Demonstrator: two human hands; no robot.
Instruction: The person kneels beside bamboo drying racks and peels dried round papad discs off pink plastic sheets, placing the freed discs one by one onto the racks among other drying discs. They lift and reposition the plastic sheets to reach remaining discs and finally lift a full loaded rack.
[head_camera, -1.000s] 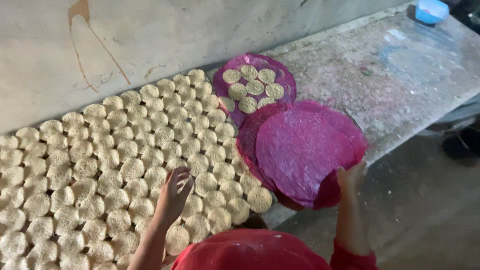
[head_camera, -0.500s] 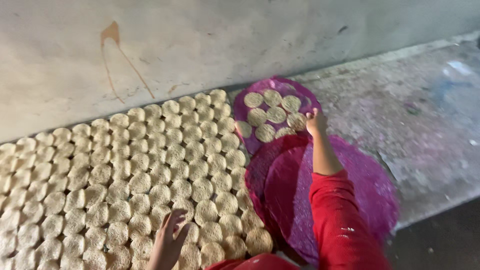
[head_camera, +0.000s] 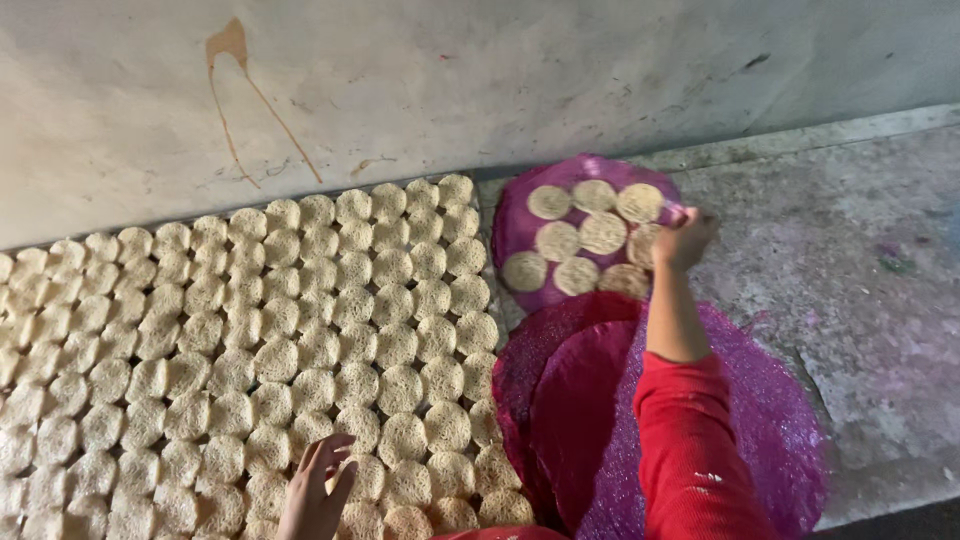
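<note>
Pale plaster wall (head_camera: 480, 80) spans frame top, brown drip stain (head_camera: 235, 70) upper left; mottled grey concrete floor (head_camera: 860, 260) right.

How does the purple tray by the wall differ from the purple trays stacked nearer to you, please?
The far tray carries about eight pale round discs; the near stacked trays show none. The far tray lies singly, while the near stacked trays overlap one another. The right hand is at the far tray's edge; only the red sleeve crosses the near stacked trays. Both are round, purple mesh.

No packages or signs

Nothing in view is a package, label, sign or screen, from near to far, left to right.
</note>
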